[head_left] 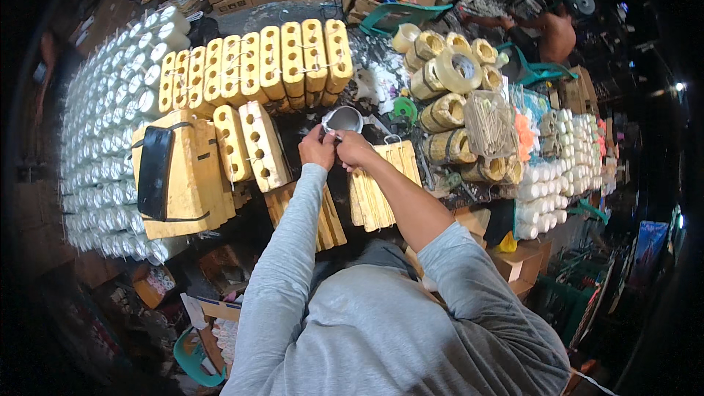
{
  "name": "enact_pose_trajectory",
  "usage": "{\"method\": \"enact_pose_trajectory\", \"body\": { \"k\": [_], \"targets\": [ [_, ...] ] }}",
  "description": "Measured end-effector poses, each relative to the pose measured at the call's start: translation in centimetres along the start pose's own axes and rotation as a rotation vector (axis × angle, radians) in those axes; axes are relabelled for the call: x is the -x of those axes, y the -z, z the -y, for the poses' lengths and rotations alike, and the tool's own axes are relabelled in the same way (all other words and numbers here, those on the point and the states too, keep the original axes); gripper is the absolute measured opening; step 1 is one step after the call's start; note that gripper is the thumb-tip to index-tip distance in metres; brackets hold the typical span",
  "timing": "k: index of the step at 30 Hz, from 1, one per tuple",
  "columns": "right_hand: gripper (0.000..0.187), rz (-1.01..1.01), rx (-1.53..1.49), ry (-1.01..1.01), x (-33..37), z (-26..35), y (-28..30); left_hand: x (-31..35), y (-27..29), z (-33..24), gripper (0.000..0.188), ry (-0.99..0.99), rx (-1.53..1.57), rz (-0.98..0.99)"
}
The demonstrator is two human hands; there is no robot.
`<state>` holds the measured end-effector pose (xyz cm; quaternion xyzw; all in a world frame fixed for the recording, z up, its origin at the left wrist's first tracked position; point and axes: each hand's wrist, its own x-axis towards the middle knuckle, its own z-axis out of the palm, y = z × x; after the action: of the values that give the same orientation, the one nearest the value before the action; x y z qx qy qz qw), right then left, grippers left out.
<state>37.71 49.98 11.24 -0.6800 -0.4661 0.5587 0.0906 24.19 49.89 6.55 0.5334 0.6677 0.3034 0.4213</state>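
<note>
A round metal cup (343,119) with a pale inside is tipped slightly in front of me, among the yellow moulds. My left hand (317,148) grips its near left side with bent fingers. At its near right side my right hand (355,149) is closed on it; any handle is hidden by the fingers. Just below my right hand leans a yellow ridged block (385,185) with a wire loop on top. To the left of my left hand stand a pale block with several round holes (265,154) and a yellow one like it (232,143).
A row of yellow holed blocks (271,66) runs along the far side. White cylinders with strings (110,139) fill the left. Round yellow moulds (444,114), a clear box of sticks (490,125) and a tape roll (458,70) stand right. A person (554,37) sits far right.
</note>
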Motion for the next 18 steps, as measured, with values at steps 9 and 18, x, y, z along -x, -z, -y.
{"method": "enact_pose_trajectory", "body": {
  "k": [9, 18],
  "targets": [
    [0.027, -0.198, 0.598, 0.323, 1.4, -0.5, -0.6, 0.9, -1.3, 2.4, 0.036, 0.141, 0.324, -0.098],
    [0.045, -0.620, 0.440, 0.433, 4.2, -0.3, 4.1, 1.5, 0.3, 1.6, 0.034, 0.011, 0.160, -0.172]
  ]
}}
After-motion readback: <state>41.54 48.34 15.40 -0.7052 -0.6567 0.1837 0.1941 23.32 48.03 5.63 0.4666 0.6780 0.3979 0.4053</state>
